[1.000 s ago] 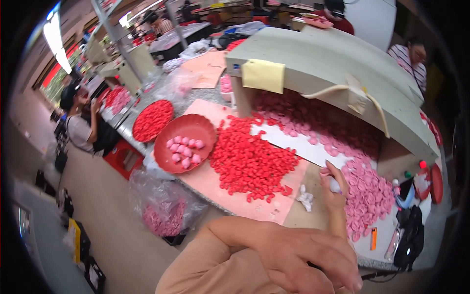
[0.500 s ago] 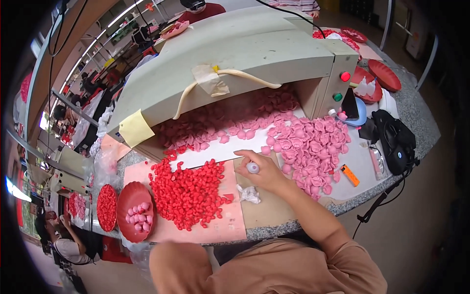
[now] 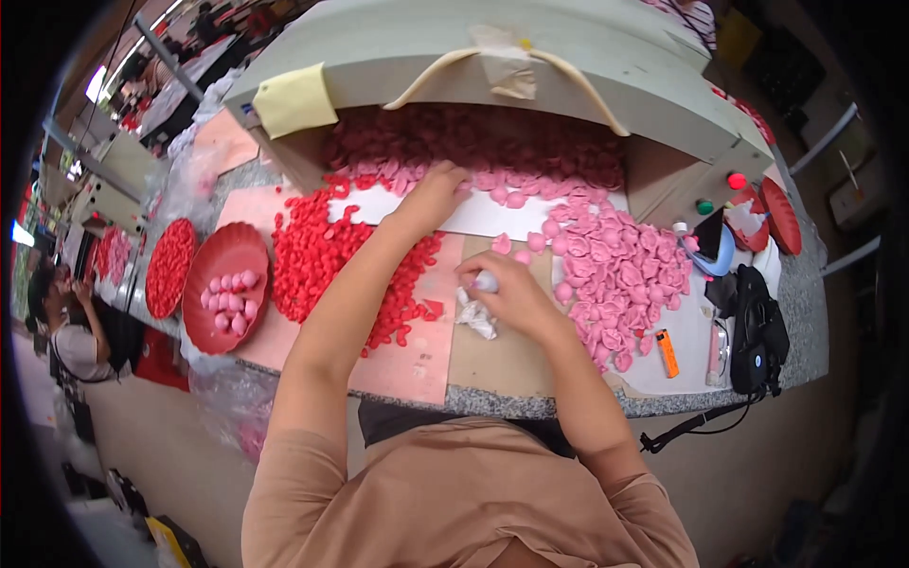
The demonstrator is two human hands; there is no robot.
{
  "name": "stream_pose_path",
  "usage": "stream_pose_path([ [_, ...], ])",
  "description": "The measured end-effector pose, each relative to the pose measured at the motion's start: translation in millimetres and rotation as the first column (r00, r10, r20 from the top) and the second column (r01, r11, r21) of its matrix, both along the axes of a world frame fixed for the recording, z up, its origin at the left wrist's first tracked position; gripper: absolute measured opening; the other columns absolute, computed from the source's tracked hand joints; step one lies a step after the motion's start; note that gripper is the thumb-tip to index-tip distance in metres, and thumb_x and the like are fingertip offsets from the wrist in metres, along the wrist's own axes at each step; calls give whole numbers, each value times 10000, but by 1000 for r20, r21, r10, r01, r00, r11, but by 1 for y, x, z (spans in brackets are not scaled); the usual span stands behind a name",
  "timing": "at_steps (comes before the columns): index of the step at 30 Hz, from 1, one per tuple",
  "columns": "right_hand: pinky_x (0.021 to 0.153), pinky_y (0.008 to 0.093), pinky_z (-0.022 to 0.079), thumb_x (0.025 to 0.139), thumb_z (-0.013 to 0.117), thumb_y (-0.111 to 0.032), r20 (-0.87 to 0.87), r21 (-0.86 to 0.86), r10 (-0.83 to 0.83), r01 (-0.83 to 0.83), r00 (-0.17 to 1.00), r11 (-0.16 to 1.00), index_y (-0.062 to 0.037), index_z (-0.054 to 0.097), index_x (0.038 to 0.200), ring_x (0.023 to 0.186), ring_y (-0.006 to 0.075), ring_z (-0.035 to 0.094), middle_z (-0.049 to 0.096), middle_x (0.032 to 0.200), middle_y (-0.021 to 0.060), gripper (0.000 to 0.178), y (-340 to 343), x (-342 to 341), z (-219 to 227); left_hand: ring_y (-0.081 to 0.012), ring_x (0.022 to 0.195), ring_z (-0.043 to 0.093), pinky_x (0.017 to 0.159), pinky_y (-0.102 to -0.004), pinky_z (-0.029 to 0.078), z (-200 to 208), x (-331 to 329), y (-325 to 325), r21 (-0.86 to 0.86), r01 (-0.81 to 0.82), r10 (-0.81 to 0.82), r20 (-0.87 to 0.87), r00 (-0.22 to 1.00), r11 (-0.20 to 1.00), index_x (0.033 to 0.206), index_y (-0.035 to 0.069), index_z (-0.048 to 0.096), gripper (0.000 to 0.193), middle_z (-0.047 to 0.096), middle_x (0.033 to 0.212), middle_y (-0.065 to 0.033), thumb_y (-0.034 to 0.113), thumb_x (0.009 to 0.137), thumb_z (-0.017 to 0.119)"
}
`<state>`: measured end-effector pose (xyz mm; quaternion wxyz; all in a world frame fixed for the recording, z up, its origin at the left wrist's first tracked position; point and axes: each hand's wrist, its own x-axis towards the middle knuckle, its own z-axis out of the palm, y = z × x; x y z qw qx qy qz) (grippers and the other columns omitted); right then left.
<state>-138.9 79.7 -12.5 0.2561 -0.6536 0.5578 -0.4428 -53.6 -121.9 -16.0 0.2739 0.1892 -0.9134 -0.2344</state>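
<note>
My left hand (image 3: 436, 194) reaches over the red pieces to the front of the machine's opening. Its fingers are bent together at the edge of the pink petal-like pieces (image 3: 490, 180), and their tips are partly hidden. Closer to me, my right hand (image 3: 516, 292) is closed around a small whitish bottle (image 3: 486, 281), most of which the palm covers. Beneath that hand lies a crumpled white tissue (image 3: 476, 317) on brown board. A heap of small glossy red pieces (image 3: 322, 251) spreads to the left, and a heap of pink cupped pieces (image 3: 625, 275) to the right.
A grey box-like machine (image 3: 606, 90) arches over the back. Left stand a red dish (image 3: 201, 317) holding pink balls and a dish of red pieces (image 3: 171, 270). Right lie an orange lighter (image 3: 667, 353), a black bag (image 3: 757, 331) and a blue bowl (image 3: 717, 260). A person (image 3: 71, 322) sits far left.
My left arm has stretched forward from beside my body to the machine's opening. My right hand keeps the bottle over the tissue. The view has tipped down.
</note>
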Motion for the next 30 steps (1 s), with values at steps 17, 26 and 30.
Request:
stream_pose_path([
  [17, 738, 326, 474, 715, 697, 2, -291, 67, 183, -170, 939, 983, -18, 632, 961, 847, 259, 583, 571, 873, 114, 255, 2, 64, 10, -127, 916, 559, 777, -287, 467, 25, 105, 52, 460, 881, 577, -752, 319, 112, 1188, 112, 525, 295, 600, 1039, -44, 254, 930, 532],
  [26, 727, 319, 482, 716, 711, -14, -334, -19, 193, -211, 923, 977, -36, 631, 1011, 841, 265, 578, 554, 944, 138, 307, -10, 75, 4, -94, 880, 544, 748, -255, 451, 32, 112, 58, 491, 871, 580, -710, 400, 1, 1219, 127, 516, 326, 585, 1051, 4, 308, 949, 497],
  [30, 732, 329, 482, 716, 695, 15, -424, -19, 220, -252, 879, 968, -39, 629, 995, 868, 255, 580, 567, 950, 120, 292, -15, 80, 6, -99, 839, 534, 754, -266, 460, 34, 109, 55, 490, 871, 598, -692, 405, -22, 1222, 115, 495, 324, 567, 1100, -39, 283, 945, 507],
])
